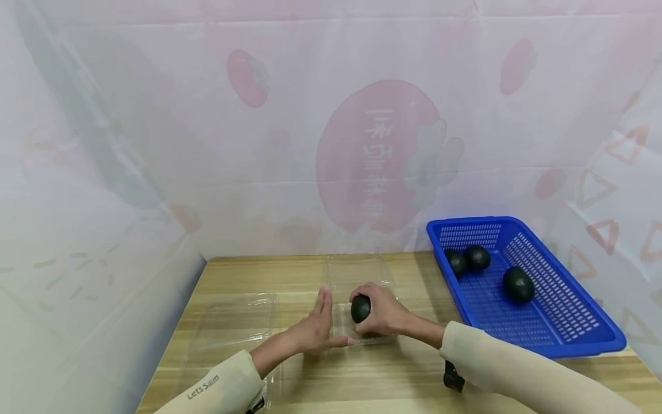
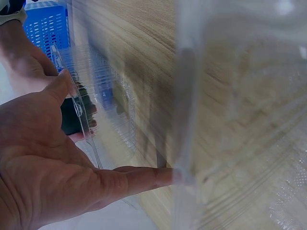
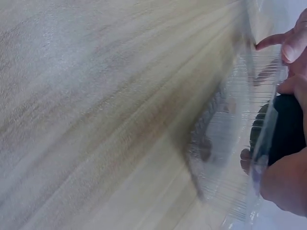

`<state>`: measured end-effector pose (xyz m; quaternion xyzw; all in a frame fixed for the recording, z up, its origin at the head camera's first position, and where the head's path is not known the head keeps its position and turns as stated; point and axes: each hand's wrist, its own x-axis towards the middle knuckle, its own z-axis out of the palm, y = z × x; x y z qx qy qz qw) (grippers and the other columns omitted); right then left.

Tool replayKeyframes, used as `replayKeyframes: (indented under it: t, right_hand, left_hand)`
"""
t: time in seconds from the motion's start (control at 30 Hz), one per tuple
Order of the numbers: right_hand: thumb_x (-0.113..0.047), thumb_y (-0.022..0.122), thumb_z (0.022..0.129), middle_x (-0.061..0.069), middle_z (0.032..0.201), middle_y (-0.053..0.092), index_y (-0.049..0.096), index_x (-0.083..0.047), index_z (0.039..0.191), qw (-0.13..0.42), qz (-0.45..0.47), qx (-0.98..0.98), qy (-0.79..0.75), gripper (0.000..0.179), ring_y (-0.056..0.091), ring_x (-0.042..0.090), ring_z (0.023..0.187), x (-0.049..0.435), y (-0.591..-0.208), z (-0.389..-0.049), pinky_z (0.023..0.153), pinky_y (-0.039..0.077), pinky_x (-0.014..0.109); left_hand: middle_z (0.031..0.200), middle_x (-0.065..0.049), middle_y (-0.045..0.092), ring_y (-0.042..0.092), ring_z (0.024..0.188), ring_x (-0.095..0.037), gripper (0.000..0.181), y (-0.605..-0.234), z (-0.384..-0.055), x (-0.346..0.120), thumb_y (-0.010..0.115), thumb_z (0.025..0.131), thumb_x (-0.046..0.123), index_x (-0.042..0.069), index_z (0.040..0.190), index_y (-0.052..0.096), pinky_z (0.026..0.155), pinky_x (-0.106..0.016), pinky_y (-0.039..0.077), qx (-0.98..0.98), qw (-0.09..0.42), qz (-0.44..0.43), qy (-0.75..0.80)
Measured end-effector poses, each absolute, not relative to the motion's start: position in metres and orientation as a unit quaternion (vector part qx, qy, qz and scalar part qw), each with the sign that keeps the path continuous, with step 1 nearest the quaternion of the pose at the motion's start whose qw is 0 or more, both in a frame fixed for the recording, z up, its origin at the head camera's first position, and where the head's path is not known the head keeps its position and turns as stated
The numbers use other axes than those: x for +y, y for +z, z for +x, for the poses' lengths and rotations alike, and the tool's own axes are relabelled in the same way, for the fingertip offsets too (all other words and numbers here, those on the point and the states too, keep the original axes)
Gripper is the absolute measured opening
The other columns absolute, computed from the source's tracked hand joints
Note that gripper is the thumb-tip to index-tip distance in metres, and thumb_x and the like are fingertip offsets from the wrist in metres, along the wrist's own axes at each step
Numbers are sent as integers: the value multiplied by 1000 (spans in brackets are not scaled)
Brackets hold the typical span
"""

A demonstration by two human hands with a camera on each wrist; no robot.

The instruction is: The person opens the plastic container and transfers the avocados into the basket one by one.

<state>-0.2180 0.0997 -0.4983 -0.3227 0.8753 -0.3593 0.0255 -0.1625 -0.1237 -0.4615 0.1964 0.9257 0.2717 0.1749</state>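
In the head view, my right hand (image 1: 384, 313) grips a dark green avocado (image 1: 360, 309), thumb on the near side and fingers on the far side. The fruit is inside the rim of a clear plastic clamshell box (image 1: 339, 317), whose lid (image 1: 357, 269) lies opened out behind. My left hand (image 1: 316, 328) is at the box's left side with straight fingers, its thumb at the near rim. The left wrist view shows the thumb of that hand against the ribbed box wall (image 2: 112, 86). From the right wrist, the avocado (image 3: 286, 129) appears partly behind the box's clear wall.
A blue plastic basket (image 1: 569, 345) stands at the right with 3 avocados in it, one avocado (image 1: 518, 284) apart from the other two. Another clear plastic box (image 1: 235, 319) lies on the wooden table (image 1: 393, 379) at the left. Printed cloth (image 1: 289, 213) walls the table.
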Motion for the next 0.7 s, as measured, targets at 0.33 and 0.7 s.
replayKeyframes:
  t: [0.33, 0.7]
  right_hand:
    - [-16, 92, 73, 5, 120, 68, 72, -10, 120, 37, -343, 856, -384, 51, 65, 17, 99, 106, -480, -213, 80, 54, 28]
    - [-22, 93, 73, 3, 121, 70, 71, -15, 121, 20, -348, 854, -386, 53, 67, 15, 101, 119, -460, -212, 83, 56, 29]
  left_hand:
    - [166, -43, -12, 32, 147, -61, 118, -461, -163, -125, 76, 99, 41, -19, 160, -5, 112, -59, 45, 923, 187, 199, 273]
    - [167, -43, -9, 33, 147, -60, 118, -463, -164, -125, 78, 97, 42, -19, 160, -2, 112, -59, 44, 923, 182, 197, 274]
